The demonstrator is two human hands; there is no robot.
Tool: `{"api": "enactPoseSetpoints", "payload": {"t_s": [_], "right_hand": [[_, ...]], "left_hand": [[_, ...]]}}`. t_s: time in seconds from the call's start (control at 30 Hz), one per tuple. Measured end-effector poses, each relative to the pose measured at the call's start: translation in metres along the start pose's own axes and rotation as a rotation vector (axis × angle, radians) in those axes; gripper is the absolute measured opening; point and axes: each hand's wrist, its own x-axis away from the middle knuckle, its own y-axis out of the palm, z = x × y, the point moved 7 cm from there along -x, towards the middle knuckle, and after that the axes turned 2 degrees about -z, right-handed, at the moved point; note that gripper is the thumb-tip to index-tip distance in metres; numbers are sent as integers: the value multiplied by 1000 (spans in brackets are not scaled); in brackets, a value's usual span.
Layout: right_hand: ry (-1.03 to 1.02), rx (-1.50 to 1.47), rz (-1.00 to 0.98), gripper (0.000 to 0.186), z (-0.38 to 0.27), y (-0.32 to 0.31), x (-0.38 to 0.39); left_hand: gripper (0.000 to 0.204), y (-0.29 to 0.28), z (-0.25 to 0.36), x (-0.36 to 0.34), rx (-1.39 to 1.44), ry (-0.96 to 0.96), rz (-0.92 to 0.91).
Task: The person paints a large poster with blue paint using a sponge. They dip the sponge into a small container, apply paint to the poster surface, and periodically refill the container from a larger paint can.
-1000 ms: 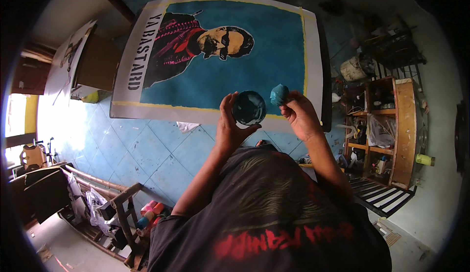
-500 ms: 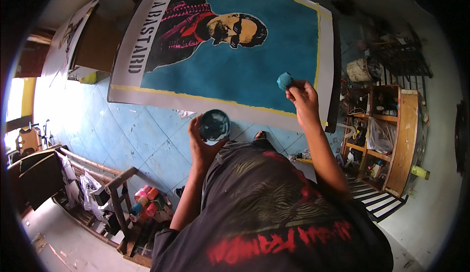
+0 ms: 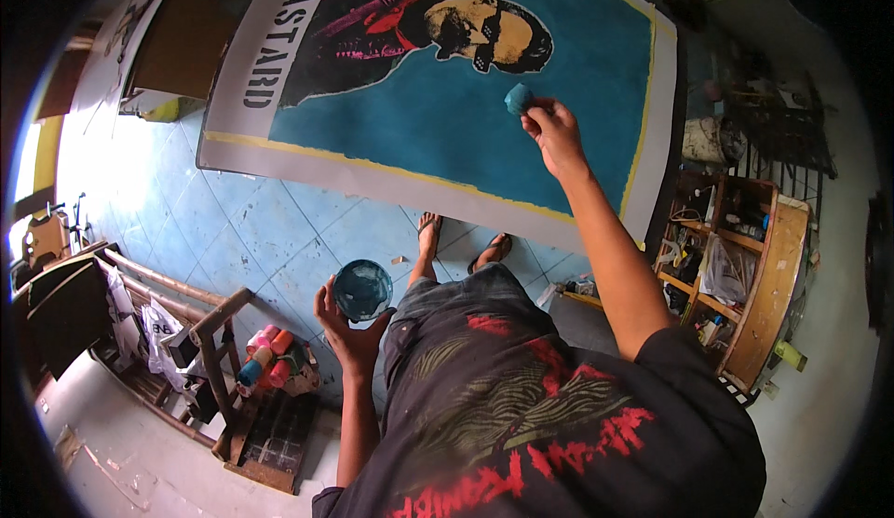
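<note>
Overhead, spongy teal dauber (image 3: pixel 518 99) against smooth painted canvas (image 3: pixel 447 127)

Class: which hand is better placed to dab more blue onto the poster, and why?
Right. The right hand holds the blue sponge raised at the poster. The left hand is down by the waist, holding the paint cup.

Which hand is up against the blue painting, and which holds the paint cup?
The right hand presses a blue sponge to the painting; the left hand, lowered at waist level, holds the paint cup.
</note>
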Motion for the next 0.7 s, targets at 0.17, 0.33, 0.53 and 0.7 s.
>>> {"api": "enactPoseSetpoints", "payload": {"t_s": [0.17, 0.33, 0.53, 0.7], "right_hand": [[154, -534, 17, 10, 0, -16, 33], [139, -859, -14, 13, -28, -53, 93], [-83, -1118, 55, 26, -86, -180, 193], [-299, -1242, 128, 31, -95, -330, 274]], "left_hand": [[114, 7, 14, -25, 87, 109, -22], [112, 59, 51, -64, 92, 310, -173], [111, 158, 146, -67, -18, 583, -389], [114, 279, 211, -20, 135, 663, -549]]}}
